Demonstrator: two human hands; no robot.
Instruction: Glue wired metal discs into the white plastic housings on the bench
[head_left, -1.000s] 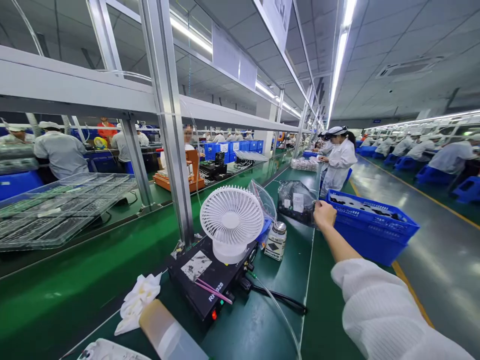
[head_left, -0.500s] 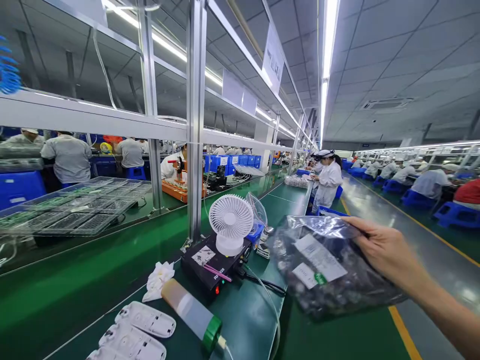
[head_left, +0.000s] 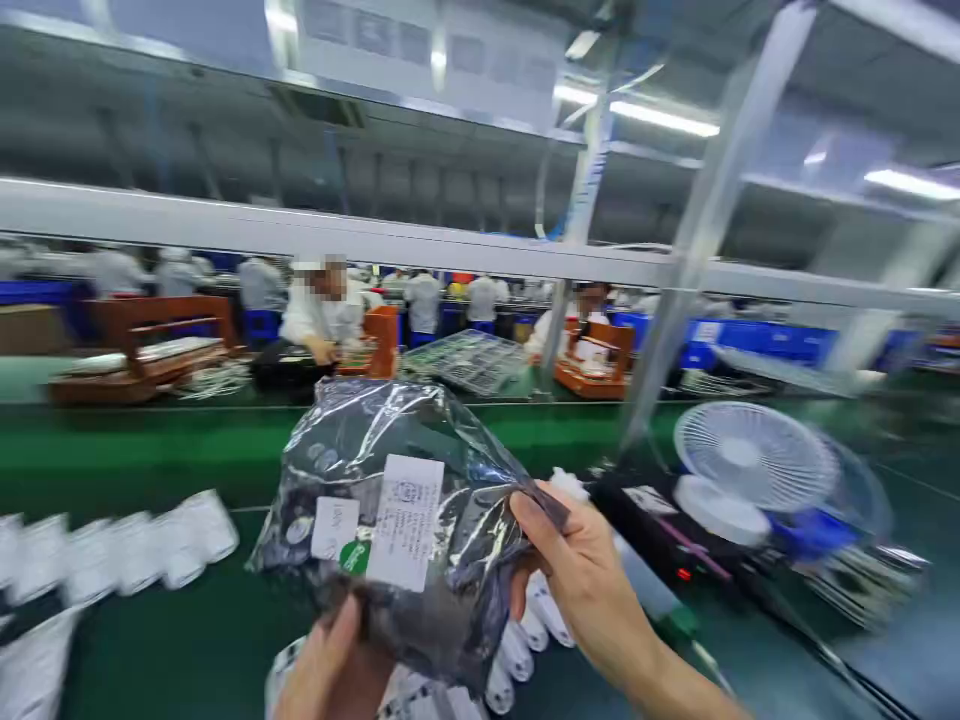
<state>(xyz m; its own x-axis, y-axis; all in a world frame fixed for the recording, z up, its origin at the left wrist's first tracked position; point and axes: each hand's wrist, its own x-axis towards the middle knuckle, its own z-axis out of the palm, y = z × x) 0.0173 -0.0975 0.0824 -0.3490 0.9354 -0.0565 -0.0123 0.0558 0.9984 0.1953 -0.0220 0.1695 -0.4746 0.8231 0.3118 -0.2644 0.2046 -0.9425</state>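
A clear plastic bag of small dark parts, with white paper labels and a round green sticker on its front, is held up in the middle of the view. My right hand is closed on the bag's gathered right end, thumb in front. At the lower left edge my left hand grips the bag from below with its thumb on the front; its other fingers are mostly hidden. Beneath the bag, partly covered by it, white plastic shells lie on the green workbench.
More white shells stand in a row at left. To the right are a white fan on a black box, a bottle with a green cap and cables. A metal post rises behind. A co-worker sits across the line.
My view has swung left to face the bench. The bag has come from the right over the bench, still in my right hand, and my left hand has come into view holding it too.
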